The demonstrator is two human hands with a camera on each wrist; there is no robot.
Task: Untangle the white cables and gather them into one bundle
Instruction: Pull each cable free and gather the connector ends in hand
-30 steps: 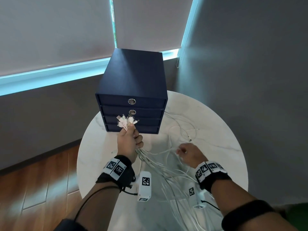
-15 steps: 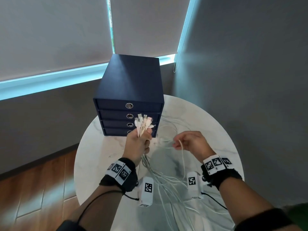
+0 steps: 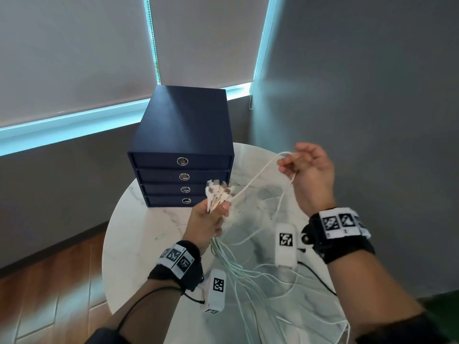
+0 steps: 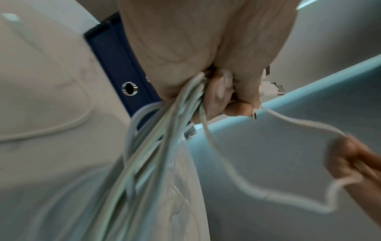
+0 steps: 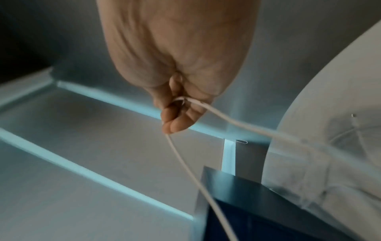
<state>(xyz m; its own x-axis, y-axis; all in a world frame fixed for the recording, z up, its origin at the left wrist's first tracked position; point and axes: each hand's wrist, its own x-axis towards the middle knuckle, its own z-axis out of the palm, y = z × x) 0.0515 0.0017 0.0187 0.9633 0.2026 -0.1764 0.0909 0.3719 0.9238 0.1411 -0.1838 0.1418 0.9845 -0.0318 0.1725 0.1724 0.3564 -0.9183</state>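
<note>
Here, a bundle of cables (image 3: 218, 194) is gripped in the left hand (image 3: 207, 223), and one cable (image 3: 258, 177) is pinched by the raised right hand (image 3: 310, 175) above the table (image 3: 139, 219).

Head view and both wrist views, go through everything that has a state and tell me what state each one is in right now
Left hand: grips the cable bundle, raised.
Cable bundle: plug ends gathered in the fist, tails hanging loose to the table.
Right hand: pinches a single cable, lifted.
Single cable: stretched between both hands.
Drawer unit: all four drawers closed.
Round table: carries loose cable loops.
</note>
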